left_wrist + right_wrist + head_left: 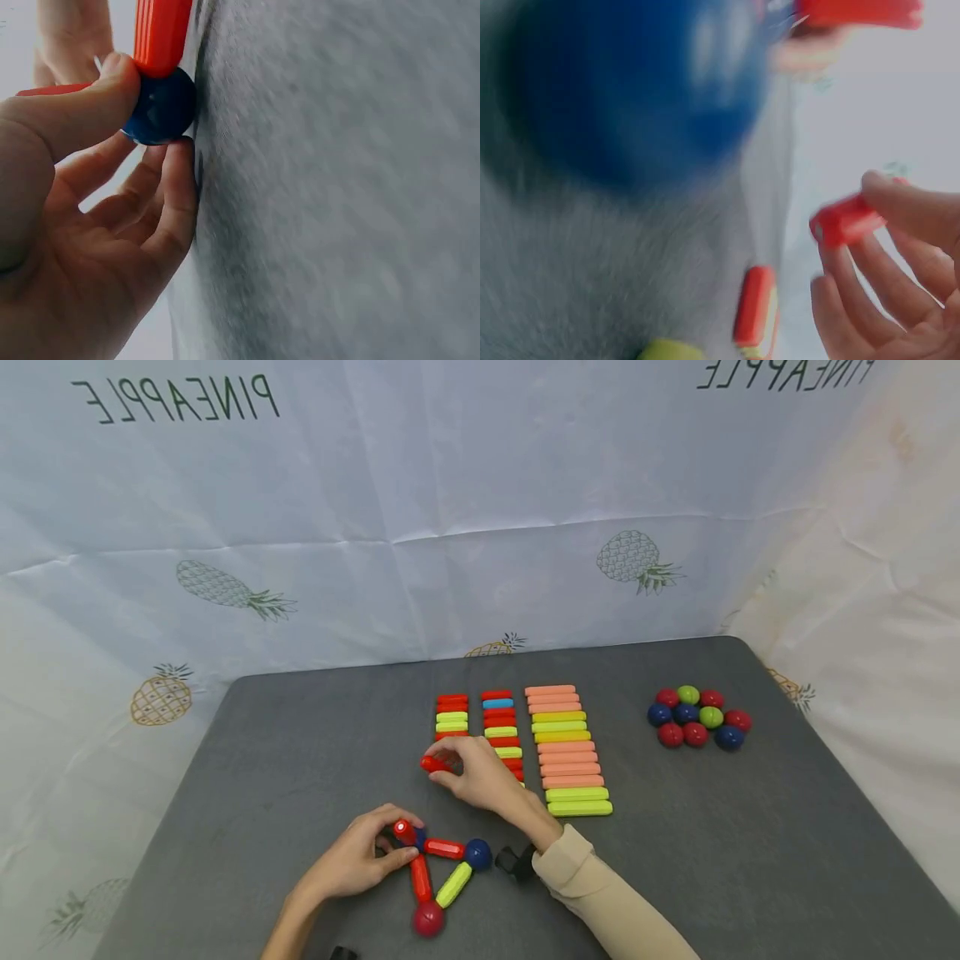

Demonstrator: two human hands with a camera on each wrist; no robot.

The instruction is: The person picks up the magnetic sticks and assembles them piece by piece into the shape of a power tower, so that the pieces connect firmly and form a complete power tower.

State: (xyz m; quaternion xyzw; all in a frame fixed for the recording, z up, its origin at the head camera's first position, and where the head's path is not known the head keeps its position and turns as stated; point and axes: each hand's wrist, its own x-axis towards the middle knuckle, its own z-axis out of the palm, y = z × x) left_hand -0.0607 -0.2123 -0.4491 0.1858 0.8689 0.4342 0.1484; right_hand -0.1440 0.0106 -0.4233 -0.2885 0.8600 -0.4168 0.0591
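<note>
My left hand (367,853) holds a blue ball (161,109) between thumb and fingers, at one corner of a triangle lying on the table. Two red rods (422,878) and one yellow-green rod (454,885) form its sides. A second blue ball (477,854) and a red ball (428,918) make the other corners. Another red rod (403,832) stands up from the held ball. Above and right of the triangle, my right hand (480,772) pinches a loose red rod (847,219) in the air, apart from the triangle.
Columns of short red, yellow-green and blue rods (498,703) lie behind my right hand, partly covered by it. Beside them is a column of longer pink and yellow rods (570,769). Red, blue and green balls (695,734) cluster at the right. A pineapple-print cloth (337,602) hangs behind the grey table (300,760).
</note>
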